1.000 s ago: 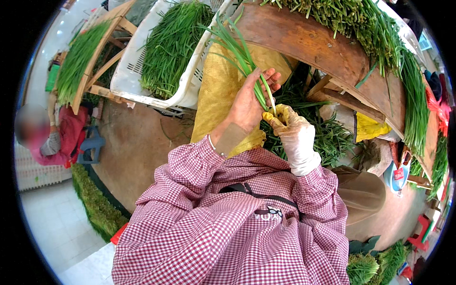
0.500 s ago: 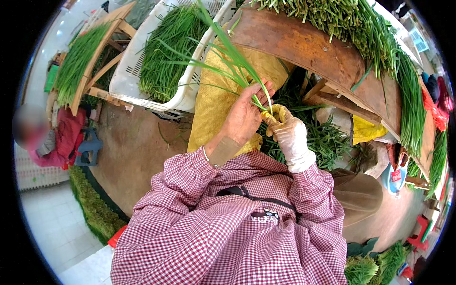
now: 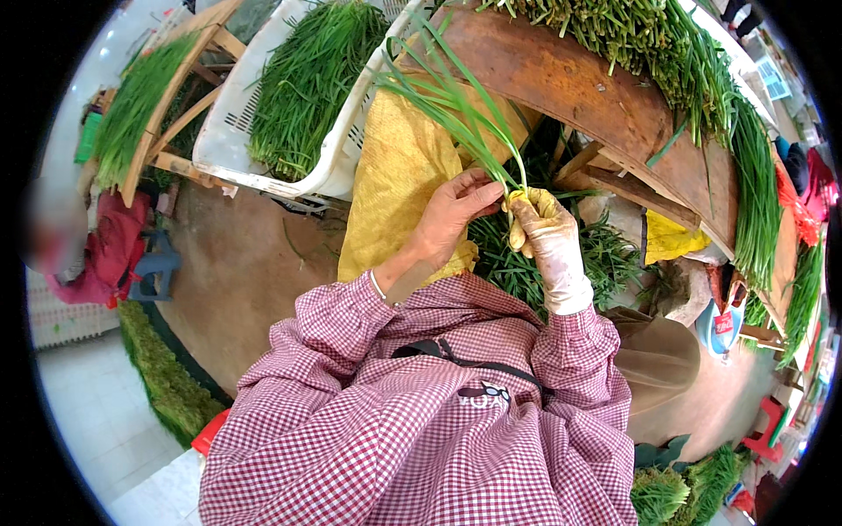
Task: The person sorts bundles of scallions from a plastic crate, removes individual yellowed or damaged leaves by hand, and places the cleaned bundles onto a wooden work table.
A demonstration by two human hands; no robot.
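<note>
A small bunch of long green garlic chives fans up and to the left in front of me. My right hand, in a white glove stained yellow at the fingers, pinches the pale stem ends. One white stalk stands a little apart from the others there. My bare left hand is closed at the base of the bunch, thumb and fingertips against the stems beside the glove. Below the hands, loose green leaves lie in a heap. A yellow woven sack spreads over my lap side, behind my left hand.
A white plastic crate of chives stands at the far left. Chives are piled on the curved wooden table at the far right. Another wooden rack and a seated person are at the left, by a blue stool.
My left hand has drawn down and closed from a more open palm; its fingers now meet at the stems. The chives lean farther left, and the right hand has shifted slightly right.
</note>
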